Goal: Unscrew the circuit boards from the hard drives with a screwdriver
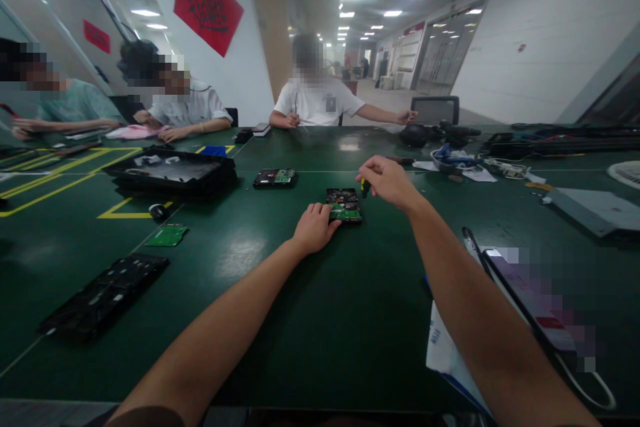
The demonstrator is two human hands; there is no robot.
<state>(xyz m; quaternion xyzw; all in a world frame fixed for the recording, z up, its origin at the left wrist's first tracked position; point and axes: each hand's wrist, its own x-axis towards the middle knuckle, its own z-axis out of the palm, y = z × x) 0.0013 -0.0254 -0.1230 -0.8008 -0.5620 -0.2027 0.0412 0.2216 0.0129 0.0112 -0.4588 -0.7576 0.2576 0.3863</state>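
A black hard drive (pixel 343 197) with a green circuit board (pixel 347 213) across its near part lies flat on the table. My left hand (pixel 316 228) grips its left side, with fingers over the top edge and thumb along the near edge. Just above and to the right, my right hand (pixel 387 180) is closed around a small screwdriver (pixel 365 187) with a yellow and black handle. The tool points down beside the drive's right edge; its tip is too small to make out.
A second hard drive (pixel 275 178), a black tray (pixel 170 170), a loose green board (pixel 168 235) and a black plastic part (pixel 104 295) lie leftward. On the right are a phone (pixel 530 300), a grey metal box (pixel 595 210) and cables (pixel 505 168). Several people sit across the table.
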